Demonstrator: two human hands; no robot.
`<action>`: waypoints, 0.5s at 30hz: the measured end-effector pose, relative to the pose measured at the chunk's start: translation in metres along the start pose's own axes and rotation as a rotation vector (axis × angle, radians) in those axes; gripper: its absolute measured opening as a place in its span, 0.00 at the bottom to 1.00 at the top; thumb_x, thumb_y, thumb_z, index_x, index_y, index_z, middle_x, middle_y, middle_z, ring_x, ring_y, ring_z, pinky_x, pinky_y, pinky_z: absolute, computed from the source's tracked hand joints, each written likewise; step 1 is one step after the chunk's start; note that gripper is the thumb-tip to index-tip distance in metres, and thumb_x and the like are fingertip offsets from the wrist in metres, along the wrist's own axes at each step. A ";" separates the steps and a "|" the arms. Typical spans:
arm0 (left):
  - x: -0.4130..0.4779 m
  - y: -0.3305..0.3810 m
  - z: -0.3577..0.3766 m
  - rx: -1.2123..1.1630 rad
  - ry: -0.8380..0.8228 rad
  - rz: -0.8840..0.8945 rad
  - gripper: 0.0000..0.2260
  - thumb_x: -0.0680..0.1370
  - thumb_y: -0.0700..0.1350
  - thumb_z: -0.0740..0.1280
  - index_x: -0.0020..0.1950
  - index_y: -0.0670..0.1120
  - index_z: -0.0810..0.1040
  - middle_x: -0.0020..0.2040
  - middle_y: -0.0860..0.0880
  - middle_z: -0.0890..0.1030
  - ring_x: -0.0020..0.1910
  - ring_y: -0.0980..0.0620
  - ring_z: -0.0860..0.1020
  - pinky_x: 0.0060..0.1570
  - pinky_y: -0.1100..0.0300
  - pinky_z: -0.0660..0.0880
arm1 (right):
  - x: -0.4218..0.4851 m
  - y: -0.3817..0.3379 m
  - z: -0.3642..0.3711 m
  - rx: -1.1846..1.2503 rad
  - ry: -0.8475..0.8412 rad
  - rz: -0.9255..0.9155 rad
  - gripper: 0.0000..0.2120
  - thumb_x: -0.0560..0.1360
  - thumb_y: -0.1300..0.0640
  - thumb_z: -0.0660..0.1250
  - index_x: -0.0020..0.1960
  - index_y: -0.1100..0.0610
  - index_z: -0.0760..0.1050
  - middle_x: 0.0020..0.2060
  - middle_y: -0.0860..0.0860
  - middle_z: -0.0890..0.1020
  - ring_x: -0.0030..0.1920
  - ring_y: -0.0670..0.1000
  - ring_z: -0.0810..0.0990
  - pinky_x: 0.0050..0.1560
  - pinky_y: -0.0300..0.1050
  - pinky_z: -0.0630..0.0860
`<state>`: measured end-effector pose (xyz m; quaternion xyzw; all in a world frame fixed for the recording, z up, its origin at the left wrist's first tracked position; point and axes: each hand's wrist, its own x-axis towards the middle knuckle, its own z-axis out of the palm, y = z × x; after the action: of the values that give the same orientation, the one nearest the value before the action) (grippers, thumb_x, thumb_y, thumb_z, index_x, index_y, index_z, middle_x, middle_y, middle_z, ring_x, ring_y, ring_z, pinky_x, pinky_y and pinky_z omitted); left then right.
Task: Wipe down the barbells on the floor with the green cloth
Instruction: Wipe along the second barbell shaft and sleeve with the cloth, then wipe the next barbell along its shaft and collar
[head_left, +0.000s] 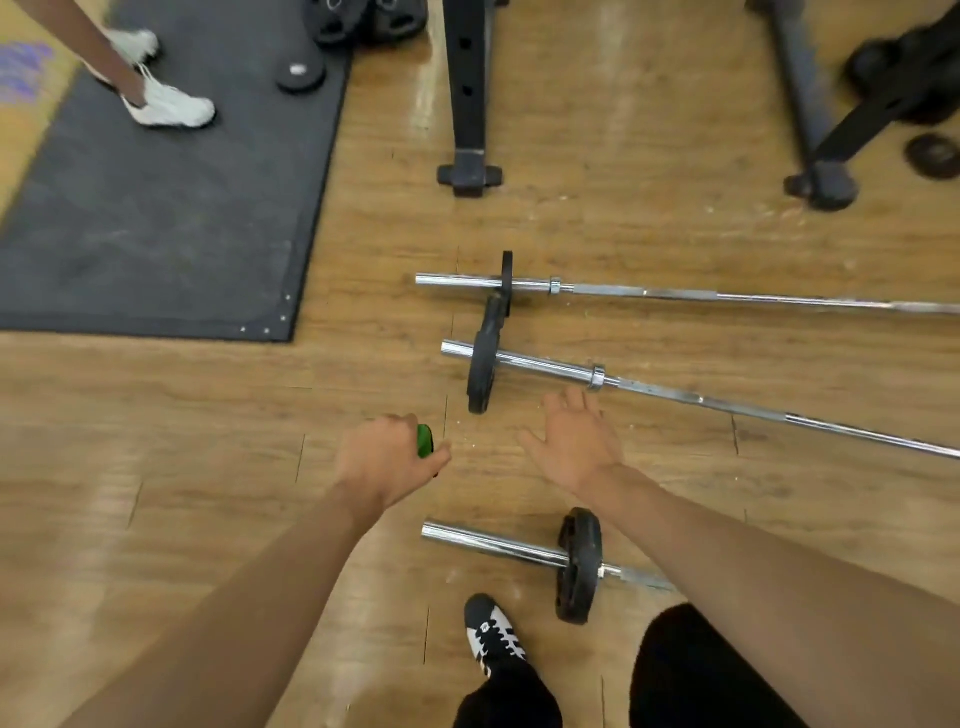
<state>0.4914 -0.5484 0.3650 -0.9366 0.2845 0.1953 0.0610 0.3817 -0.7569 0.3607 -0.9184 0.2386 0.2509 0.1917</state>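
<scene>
Three chrome barbells lie on the wooden floor, each with a black plate near its left end. The far barbell (675, 293) runs off the right edge. The middle barbell (675, 397) slants down to the right. The near barbell (493, 545) lies by my foot, partly hidden under my right arm. My left hand (384, 460) grips the green cloth (424, 440), bunched so only a small part shows. My right hand (576, 441) hovers with fingers spread, just below the middle barbell's sleeve, holding nothing.
A black rubber mat (156, 208) covers the floor at the upper left, where another person's feet in white shoes (171, 106) stand. Black rack legs (470, 104) and loose plates (935, 156) stand at the back. My black-and-white shoe (491, 631) is at the bottom.
</scene>
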 end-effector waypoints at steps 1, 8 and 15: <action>0.008 -0.003 -0.007 -0.013 0.018 -0.006 0.23 0.80 0.68 0.59 0.47 0.48 0.74 0.40 0.50 0.77 0.37 0.46 0.75 0.34 0.57 0.71 | 0.002 -0.006 -0.007 0.001 -0.011 0.007 0.29 0.82 0.36 0.57 0.74 0.56 0.66 0.71 0.57 0.68 0.71 0.58 0.64 0.70 0.54 0.67; 0.054 -0.007 -0.022 -0.041 0.050 -0.018 0.25 0.80 0.69 0.58 0.43 0.48 0.74 0.34 0.51 0.74 0.35 0.47 0.77 0.33 0.57 0.72 | 0.039 -0.007 -0.057 -0.075 0.095 -0.093 0.35 0.81 0.32 0.54 0.77 0.56 0.65 0.72 0.58 0.70 0.73 0.59 0.66 0.71 0.57 0.68; 0.101 -0.020 -0.039 -0.080 0.006 0.013 0.24 0.80 0.68 0.60 0.42 0.47 0.73 0.34 0.52 0.74 0.36 0.47 0.77 0.31 0.58 0.69 | 0.083 0.001 -0.060 -0.126 0.063 -0.052 0.36 0.81 0.31 0.55 0.78 0.55 0.64 0.74 0.57 0.68 0.74 0.59 0.65 0.73 0.56 0.65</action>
<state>0.5919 -0.5920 0.3603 -0.9371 0.2825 0.2040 0.0213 0.4662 -0.8142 0.3626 -0.9419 0.2045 0.2314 0.1323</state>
